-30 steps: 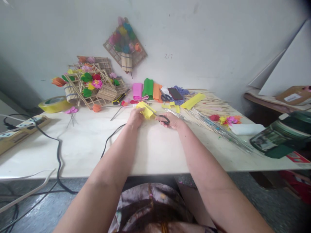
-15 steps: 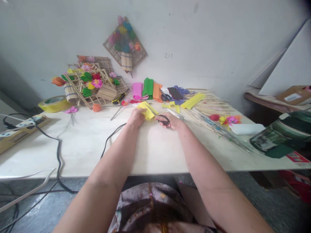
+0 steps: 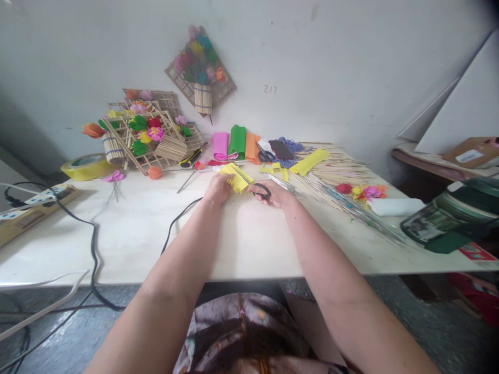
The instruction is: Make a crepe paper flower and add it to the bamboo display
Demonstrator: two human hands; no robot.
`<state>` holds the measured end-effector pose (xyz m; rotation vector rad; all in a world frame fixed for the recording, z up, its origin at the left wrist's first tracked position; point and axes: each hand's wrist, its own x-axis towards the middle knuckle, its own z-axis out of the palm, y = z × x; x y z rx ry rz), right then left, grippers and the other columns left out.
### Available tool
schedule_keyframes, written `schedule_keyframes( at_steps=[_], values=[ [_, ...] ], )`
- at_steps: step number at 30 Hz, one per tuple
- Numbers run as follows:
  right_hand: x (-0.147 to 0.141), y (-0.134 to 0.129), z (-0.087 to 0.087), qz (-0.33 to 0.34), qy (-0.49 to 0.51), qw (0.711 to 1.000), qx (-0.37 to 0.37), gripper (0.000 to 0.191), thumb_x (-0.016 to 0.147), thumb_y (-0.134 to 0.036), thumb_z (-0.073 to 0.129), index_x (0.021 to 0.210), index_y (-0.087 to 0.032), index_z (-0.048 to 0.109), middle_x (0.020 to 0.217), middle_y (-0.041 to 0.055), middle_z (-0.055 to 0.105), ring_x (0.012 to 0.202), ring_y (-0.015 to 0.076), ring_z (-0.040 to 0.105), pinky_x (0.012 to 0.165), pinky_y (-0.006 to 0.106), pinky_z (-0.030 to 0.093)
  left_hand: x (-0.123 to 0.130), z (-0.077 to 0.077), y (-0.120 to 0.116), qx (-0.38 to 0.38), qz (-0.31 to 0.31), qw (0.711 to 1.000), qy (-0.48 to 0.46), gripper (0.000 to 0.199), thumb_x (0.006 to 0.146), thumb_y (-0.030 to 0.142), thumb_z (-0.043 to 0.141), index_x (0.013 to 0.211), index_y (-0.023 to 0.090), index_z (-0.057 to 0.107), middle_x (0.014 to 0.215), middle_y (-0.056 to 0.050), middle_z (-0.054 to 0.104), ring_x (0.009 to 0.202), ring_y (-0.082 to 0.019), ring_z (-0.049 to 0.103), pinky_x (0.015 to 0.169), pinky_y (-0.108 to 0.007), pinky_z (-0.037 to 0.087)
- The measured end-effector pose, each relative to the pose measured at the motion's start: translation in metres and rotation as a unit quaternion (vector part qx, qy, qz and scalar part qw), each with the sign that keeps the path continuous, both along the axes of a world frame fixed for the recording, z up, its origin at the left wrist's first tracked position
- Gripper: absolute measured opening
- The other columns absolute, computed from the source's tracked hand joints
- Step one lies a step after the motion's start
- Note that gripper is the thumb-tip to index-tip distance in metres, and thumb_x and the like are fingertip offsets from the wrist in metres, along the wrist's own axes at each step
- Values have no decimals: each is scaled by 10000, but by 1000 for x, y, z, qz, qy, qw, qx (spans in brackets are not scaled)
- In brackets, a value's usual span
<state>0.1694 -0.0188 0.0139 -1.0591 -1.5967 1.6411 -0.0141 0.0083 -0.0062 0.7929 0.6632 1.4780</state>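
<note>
- Presently my left hand pinches a folded piece of yellow crepe paper just above the near-middle of the table, its fingertips partly hidden.
- My right hand is curled around the black handles of a pair of scissors, whose blades point left across the paper; whether they are parted I cannot tell.
- Under my forearms runs the pale, smooth table, bare at its near edge.
- Just beyond my hands stand pink, green and orange crepe rolls, beside a dark phone on purple yarn.
- To my right spread thin wooden sticks, a bundle of wires and a green tumbler.
- To my left lie flowered stick lattices, yellow tape and a power strip.
- Behind everything rises a whitish wall, bearing a diamond-shaped flower lattice and a small handwritten number.
- Below the table shows a speckled grey-blue floor.
</note>
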Motion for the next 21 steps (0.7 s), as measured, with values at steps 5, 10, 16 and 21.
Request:
schedule_keyframes(
  at_steps=[5, 10, 16, 21],
  values=[
    [-3, 1, 0, -13, -7, 1000, 15, 292, 665, -363, 739, 702, -141, 553, 428, -71, 465, 338, 28, 347, 299, 144, 215, -1, -1, 1, 5, -3, 1000, -17, 278, 561, 66, 618, 827, 144, 595, 739, -25, 673, 762, -177, 679, 677, -258, 560],
    [-6, -2, 3, -27, -19, 999, 28, 274, 681, -327, 729, 644, -145, 527, 407, -69, 451, 318, 26, 332, 291, 148, 213, -1, -1, 3, -17, 17, 1000, -13, 227, 586, 78, 621, 802, 142, 591, 764, -39, 676, 765, -172, 675, 665, -236, 552],
    [-5, -2, 2, -24, -18, 999, 28, 270, 678, -309, 731, 621, -149, 522, 410, -64, 464, 306, 26, 346, 286, 150, 220, -1, -2, 4, -17, 34, 999, -16, 238, 590, 87, 628, 824, 130, 604, 747, -40, 676, 751, -174, 675, 674, -248, 555],
    [-5, -2, 1, -23, -15, 999, 22, 256, 676, -317, 734, 656, -145, 547, 415, -66, 474, 310, 29, 359, 288, 150, 228, -1, -2, 4, -19, 37, 999, -6, 215, 600, 89, 625, 810, 132, 610, 728, -40, 681, 710, -165, 668, 619, -231, 546]
  ],
)
